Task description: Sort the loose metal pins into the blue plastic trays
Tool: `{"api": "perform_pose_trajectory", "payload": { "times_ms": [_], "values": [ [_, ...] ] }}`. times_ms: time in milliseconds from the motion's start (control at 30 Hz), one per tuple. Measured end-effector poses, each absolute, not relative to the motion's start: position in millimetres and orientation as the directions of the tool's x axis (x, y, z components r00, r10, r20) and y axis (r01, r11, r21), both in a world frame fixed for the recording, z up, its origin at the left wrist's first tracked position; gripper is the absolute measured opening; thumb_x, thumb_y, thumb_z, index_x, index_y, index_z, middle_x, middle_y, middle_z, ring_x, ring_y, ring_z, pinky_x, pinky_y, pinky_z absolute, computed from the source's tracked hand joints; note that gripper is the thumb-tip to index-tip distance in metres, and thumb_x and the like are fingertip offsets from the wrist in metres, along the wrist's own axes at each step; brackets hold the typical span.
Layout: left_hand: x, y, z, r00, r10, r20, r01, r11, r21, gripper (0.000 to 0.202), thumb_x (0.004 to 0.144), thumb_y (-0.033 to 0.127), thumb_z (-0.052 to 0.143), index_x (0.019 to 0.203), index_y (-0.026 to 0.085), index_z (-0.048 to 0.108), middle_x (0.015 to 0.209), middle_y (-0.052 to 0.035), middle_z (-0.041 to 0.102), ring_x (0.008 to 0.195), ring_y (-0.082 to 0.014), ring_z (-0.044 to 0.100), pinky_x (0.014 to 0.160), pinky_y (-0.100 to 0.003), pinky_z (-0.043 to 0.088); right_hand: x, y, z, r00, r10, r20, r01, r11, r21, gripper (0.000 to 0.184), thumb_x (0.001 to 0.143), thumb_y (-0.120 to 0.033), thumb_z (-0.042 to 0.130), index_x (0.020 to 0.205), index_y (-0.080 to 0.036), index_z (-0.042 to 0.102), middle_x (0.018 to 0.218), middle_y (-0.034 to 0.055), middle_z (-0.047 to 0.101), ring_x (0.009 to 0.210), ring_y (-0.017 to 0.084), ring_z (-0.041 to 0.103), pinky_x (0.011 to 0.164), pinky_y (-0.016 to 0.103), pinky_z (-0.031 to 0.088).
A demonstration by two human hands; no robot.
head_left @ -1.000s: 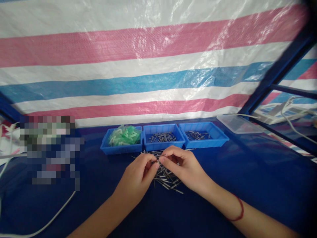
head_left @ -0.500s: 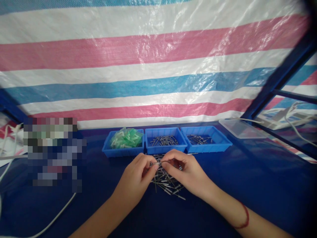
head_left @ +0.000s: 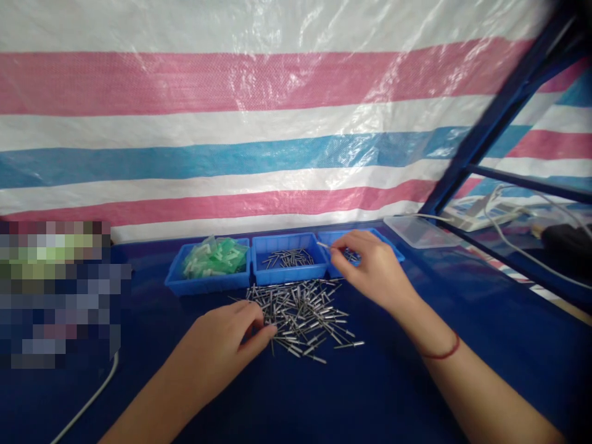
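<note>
Over the right tray (head_left: 393,248), your right hand (head_left: 377,271) pinches a pin (head_left: 324,245), hiding the tray's contents, while your left hand (head_left: 222,342) curls on the pile (head_left: 305,311), grip unclear.

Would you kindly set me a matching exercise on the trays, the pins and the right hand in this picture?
1 left tray
2 middle tray
3 pin pile
4 right hand

A loose on the cloth
B pinching a pin above the right tray
C holds green parts
D holds a few pins

Pairs: 1-C, 2-D, 3-A, 4-B
</note>
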State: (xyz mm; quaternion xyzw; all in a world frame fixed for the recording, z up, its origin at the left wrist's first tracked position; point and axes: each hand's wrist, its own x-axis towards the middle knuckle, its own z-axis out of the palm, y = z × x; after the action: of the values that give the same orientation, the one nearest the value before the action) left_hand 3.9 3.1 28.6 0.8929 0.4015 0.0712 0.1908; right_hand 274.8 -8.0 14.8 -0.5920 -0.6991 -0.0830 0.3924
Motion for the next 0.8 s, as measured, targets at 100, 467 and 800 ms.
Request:
{"api": "perform_pose_trajectory", "payload": {
  "times_ms": [100, 467, 800],
  "values": [
    [4.5, 0.2, 27.0, 0.671, 0.735, -0.096, 0.722, -0.619, 0.309, 0.035, 0.089, 0.05, 0.046, 0.074, 0.02, 0.056, 0.074, 0.0004, 0.06, 0.066, -0.0165, 0.055, 0.055, -0.025, 0.029, 305.6, -1.6, 9.2, 0.175, 0.744, 0.645, 0.974, -0.036, -0.222, 0.015, 0.08, -0.024, 0.054, 0.073, -0.017, 0.065, 0.074, 0.0069, 0.065, 0.073, 0.022, 0.058, 0.071, 0.034, 0.042],
    [12.1, -3.1, 15.5, 0.69, 0.708, -0.147, 0.722, -0.662, 0.2, 0.018, 0.088, 0.027, 0.046, 0.078, 0.018, 0.057, 0.081, -0.0028, 0.063, 0.071, -0.0163, 0.059, 0.061, -0.025, 0.036, 284.8, -0.3, 1.5, 0.076, 0.742, 0.666, 0.984, 0.051, -0.169, 0.023, 0.085, -0.032, 0.053, 0.09, -0.017, 0.069, 0.085, 0.0098, 0.069, 0.08, 0.025, 0.059, 0.078, 0.039, 0.042],
    [10.8, 4.8, 19.5, 0.667, 0.728, -0.155, 0.745, -0.65, 0.15, 0.018, 0.09, 0.025, 0.045, 0.087, 0.017, 0.06, 0.09, -0.0054, 0.065, 0.075, -0.0189, 0.062, 0.063, -0.027, 0.044, 231.6, -17.1, 1.1, -0.226, 0.819, 0.527, 0.822, 0.451, -0.349, 0.016, 0.088, -0.024, 0.052, 0.083, -0.018, 0.067, 0.082, 0.0047, 0.066, 0.078, 0.019, 0.057, 0.077, 0.036, 0.043]
  ]
}}
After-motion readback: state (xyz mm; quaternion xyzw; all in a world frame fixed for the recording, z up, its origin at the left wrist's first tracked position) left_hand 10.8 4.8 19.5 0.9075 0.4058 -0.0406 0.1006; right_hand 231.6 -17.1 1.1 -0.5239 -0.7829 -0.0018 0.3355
